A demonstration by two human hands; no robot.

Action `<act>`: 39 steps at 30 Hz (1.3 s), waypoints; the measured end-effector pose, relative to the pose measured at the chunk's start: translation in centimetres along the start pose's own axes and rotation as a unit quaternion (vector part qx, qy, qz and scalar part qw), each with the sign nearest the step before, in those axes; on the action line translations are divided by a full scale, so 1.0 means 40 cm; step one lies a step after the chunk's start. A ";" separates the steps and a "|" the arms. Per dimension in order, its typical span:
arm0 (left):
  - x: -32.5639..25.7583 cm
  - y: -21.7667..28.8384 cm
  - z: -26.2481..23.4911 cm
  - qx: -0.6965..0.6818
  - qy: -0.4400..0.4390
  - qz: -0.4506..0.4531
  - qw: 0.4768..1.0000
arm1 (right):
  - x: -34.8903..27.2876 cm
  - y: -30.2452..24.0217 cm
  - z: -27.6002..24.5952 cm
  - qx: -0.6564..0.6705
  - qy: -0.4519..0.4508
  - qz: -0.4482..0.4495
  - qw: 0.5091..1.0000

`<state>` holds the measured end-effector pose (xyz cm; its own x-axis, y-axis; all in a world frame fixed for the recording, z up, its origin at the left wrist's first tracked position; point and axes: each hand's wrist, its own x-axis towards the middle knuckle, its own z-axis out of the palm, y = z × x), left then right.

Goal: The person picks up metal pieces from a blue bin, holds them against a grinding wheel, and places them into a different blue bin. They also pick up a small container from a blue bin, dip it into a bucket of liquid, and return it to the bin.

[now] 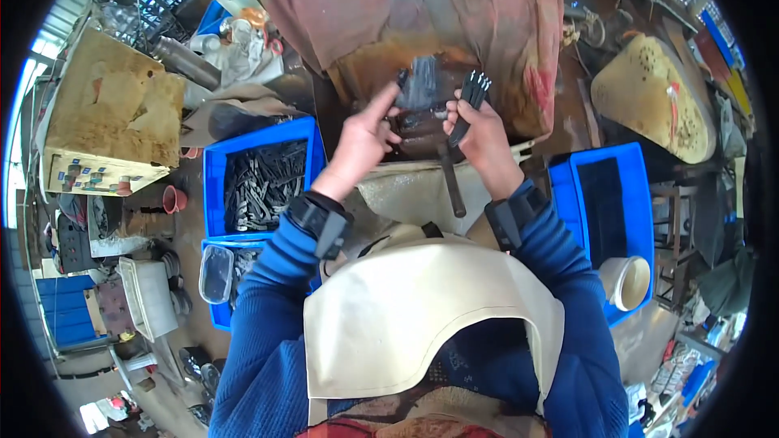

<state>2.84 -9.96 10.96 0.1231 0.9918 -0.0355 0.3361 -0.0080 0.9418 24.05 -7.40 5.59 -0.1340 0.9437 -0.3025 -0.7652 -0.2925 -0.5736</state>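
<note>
In my right hand point(484, 139) is a bundle of slim black strips point(470, 102) with shiny metal tips at the upper ends. The fingers are closed round it. My left hand point(363, 144) is apart from the bundle, its index finger stretched up and the other fingers loosely bent. A small dark piece point(402, 77) shows at that fingertip; whether the finger touches it I cannot tell. Between and beyond the hands sits a grey, worn block point(422, 81) in a brown-stained work area. Below my right hand, a dark bar-like handle point(452, 182) slants down over the bench edge.
A blue crate point(213, 186) of loose dark strips stands to the left, with a clear plastic tub point(216, 273) below it. At right, another blue crate point(637, 195) carries a pale bucket point(626, 284). A stained reddish cloth point(349, 0) drapes the far side of the work area.
</note>
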 end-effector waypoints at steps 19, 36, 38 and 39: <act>0.232 -0.348 0.040 0.047 -0.096 0.067 0.992 | -0.190 -0.060 -0.124 -0.277 -0.017 0.047 0.960; 0.200 -0.283 -0.016 0.411 -0.179 0.212 0.868 | -0.313 -0.029 -0.063 -0.622 -0.218 -0.016 0.752; 0.178 -0.252 -0.036 0.423 -0.179 0.200 0.865 | -0.317 0.002 -0.056 -0.672 -0.240 -0.096 0.694; 0.154 -0.225 -0.042 0.435 -0.180 0.187 0.862 | -0.324 0.016 -0.054 -0.671 -0.252 -0.090 0.692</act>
<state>-1.01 -3.57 2.83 0.6048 0.7957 -0.0327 0.7634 -0.5675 0.3087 26.66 -20.14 7.52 -0.5740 0.8185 -0.0239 0.4296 0.2761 -0.8598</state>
